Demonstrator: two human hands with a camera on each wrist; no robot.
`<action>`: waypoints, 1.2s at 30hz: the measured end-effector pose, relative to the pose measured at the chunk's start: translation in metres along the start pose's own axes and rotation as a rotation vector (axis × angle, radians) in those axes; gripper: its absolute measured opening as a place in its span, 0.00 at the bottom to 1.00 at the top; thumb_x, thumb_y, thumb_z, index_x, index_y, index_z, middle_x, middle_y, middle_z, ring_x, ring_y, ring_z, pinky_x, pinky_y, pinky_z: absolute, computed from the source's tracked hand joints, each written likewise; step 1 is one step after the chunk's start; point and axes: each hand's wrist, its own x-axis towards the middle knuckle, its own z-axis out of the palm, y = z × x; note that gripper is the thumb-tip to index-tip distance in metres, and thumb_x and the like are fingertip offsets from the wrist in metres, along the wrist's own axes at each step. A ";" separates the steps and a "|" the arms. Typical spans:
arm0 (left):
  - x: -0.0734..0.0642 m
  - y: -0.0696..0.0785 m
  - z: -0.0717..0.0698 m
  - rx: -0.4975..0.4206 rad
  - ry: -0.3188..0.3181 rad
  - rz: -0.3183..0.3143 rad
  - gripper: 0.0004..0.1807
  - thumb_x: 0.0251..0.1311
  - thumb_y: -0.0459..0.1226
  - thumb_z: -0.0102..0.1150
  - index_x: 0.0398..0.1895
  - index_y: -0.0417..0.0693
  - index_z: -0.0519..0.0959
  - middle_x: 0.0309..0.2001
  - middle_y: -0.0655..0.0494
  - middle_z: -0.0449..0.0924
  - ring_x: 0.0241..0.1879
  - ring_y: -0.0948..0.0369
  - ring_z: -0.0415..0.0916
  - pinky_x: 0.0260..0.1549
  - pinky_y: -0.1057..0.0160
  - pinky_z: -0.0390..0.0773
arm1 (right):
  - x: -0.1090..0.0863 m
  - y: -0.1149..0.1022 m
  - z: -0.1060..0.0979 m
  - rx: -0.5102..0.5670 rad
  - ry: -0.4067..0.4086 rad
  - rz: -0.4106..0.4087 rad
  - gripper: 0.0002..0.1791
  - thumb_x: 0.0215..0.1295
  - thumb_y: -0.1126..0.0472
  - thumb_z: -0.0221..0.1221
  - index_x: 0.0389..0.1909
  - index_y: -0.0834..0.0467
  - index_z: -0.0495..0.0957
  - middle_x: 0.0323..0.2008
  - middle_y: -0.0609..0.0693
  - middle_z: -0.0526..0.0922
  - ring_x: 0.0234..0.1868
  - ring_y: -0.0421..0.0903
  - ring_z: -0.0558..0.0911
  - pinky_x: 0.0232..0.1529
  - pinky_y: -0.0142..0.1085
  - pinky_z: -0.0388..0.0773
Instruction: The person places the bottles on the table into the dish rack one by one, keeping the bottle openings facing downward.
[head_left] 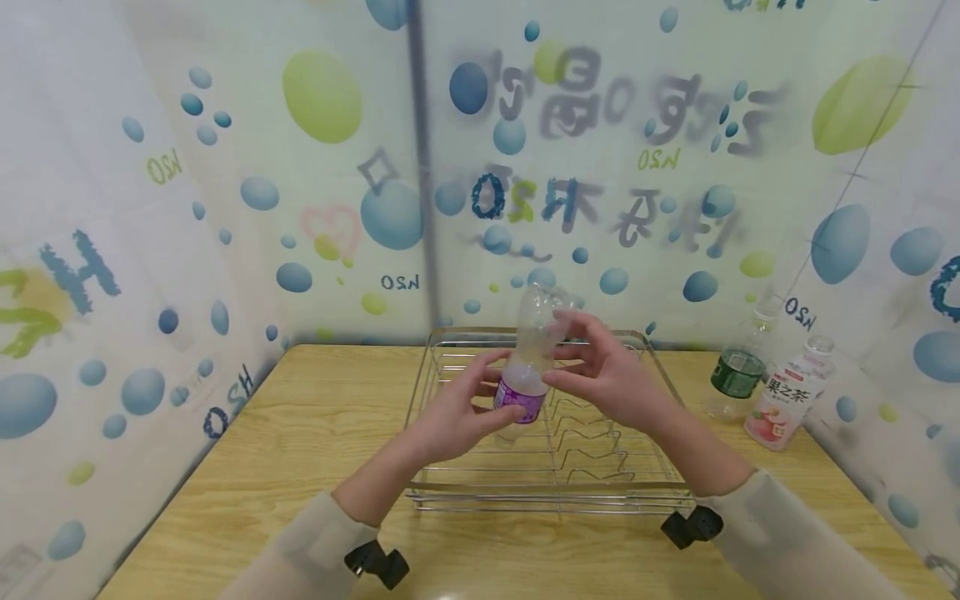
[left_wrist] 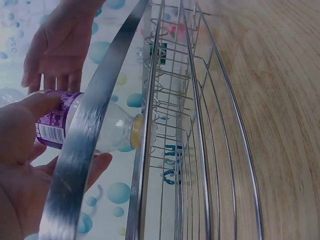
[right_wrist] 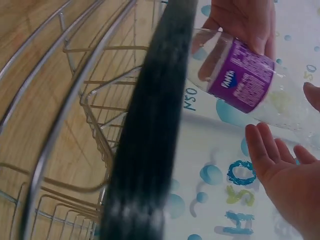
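Note:
A clear plastic Fanta bottle (head_left: 522, 402) with a purple label is held upside down above the wire rack (head_left: 555, 487). In the left wrist view its neck, with a yellow ring, points down toward the wires. My left hand (head_left: 461, 417) grips the bottle around the label, thumb across the front and fingers behind. Beside the bottle's upper part is my right hand (head_left: 611, 379), fingers loosely bent and spread around that side. The right wrist view shows the right hand (right_wrist: 285, 175) with its fingertips close to the bottle and not closed on it.
The metal rack, with wavy wire dividers, stands on a wooden table (head_left: 322, 408). To its right are a clear bottle with a green label (head_left: 738, 372) and a pink-and-white fruit tea bottle (head_left: 783, 404). Patterned cloth walls (head_left: 337, 208) surround the table.

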 end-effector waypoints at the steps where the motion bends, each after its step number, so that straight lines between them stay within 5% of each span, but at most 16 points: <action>1: 0.000 0.000 0.000 -0.007 -0.001 0.000 0.41 0.75 0.45 0.71 0.85 0.68 0.61 0.71 0.48 0.79 0.67 0.46 0.81 0.60 0.46 0.89 | 0.000 0.002 0.002 -0.002 -0.012 0.010 0.41 0.77 0.64 0.68 0.83 0.56 0.58 0.74 0.63 0.70 0.69 0.65 0.82 0.59 0.41 0.90; 10: -0.002 0.001 0.001 -0.033 -0.004 -0.033 0.42 0.74 0.48 0.71 0.85 0.71 0.59 0.72 0.48 0.77 0.66 0.45 0.83 0.59 0.46 0.90 | 0.000 0.007 0.014 -0.017 -0.041 0.049 0.41 0.76 0.59 0.70 0.82 0.50 0.61 0.72 0.62 0.73 0.69 0.66 0.81 0.65 0.55 0.87; 24: -0.003 0.004 0.000 -0.037 -0.008 -0.026 0.44 0.73 0.45 0.73 0.85 0.66 0.58 0.69 0.47 0.77 0.65 0.46 0.82 0.58 0.48 0.90 | 0.001 0.007 0.021 -0.033 -0.006 0.040 0.41 0.76 0.61 0.70 0.82 0.53 0.60 0.71 0.63 0.73 0.67 0.63 0.82 0.63 0.53 0.89; 29: -0.007 -0.002 -0.011 -0.014 0.006 0.024 0.39 0.76 0.43 0.70 0.85 0.60 0.63 0.71 0.41 0.76 0.67 0.41 0.81 0.59 0.47 0.89 | 0.001 0.006 0.018 -0.010 -0.002 0.010 0.40 0.76 0.63 0.69 0.82 0.55 0.61 0.71 0.64 0.73 0.66 0.64 0.82 0.62 0.52 0.89; 36: -0.029 -0.017 -0.040 0.085 0.120 -0.013 0.32 0.76 0.45 0.69 0.79 0.58 0.71 0.70 0.47 0.79 0.66 0.45 0.82 0.60 0.48 0.87 | 0.000 0.010 0.011 -0.033 0.019 0.022 0.38 0.76 0.62 0.69 0.81 0.55 0.62 0.70 0.62 0.75 0.66 0.62 0.83 0.63 0.52 0.88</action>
